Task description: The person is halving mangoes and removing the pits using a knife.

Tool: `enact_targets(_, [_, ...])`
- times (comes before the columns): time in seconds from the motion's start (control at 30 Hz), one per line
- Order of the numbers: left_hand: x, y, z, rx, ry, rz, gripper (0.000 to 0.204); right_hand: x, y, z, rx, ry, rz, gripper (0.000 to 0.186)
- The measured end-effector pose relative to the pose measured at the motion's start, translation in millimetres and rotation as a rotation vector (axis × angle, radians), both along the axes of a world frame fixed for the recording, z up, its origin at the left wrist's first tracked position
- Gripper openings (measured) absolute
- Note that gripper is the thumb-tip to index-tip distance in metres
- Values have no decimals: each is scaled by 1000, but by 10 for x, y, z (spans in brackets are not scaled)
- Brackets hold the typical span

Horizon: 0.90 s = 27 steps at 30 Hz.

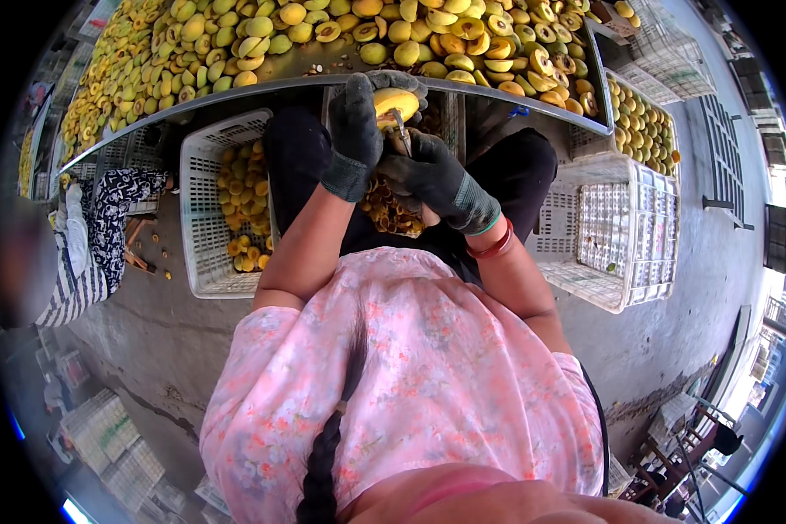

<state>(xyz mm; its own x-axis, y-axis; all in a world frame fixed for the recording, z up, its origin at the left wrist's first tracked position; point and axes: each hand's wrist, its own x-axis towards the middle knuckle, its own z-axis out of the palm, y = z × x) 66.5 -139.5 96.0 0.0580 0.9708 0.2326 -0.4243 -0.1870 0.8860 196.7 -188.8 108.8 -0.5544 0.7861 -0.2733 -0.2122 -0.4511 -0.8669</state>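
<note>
My left hand [356, 131], in a dark grey work glove, is closed round a yellow peach [394, 105] at the table's near edge. In my right hand [437, 175], gloved the same way, is a pitting tool [402, 135] with a metal shaft. Its tip meets the near side of the peach, and the end of a pale handle shows below my fist. The exact shape of the tip is too small to tell. Beneath my hands, between my knees, lie scooped-out brownish pieces [391, 210] in a container mostly hidden by my arms.
A metal-edged table [279, 80] ahead bears heaped whole and halved peaches [210, 44]. At left a white crate [203, 210] holds peach halves; another white crate [629, 231] stands at right. Behind it is a crate of peaches [642, 127]. A co-worker [74, 253] sits at far left.
</note>
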Motion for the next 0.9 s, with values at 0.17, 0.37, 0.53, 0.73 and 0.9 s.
enact_targets(0.17, [-85,25,-178,23,68,-18,57,-6,-28,-99,38,-2,27,12])
enact_targets(0.37, [-146,86,-133,105,183,-168,63,-30,-1,16,88,-122,60,14])
enact_targets(0.53, [-249,92,-11,186,288,-372,65,43,-25,-83,-185,142,181,11])
enact_targets(0.73, [-227,62,-44,-188,113,-290,62,-114,12,-196,44,-121,106,7])
enact_targets(0.9, [-131,68,30,-421,-157,-169,60,-250,92,-473,843,-220,-193,11])
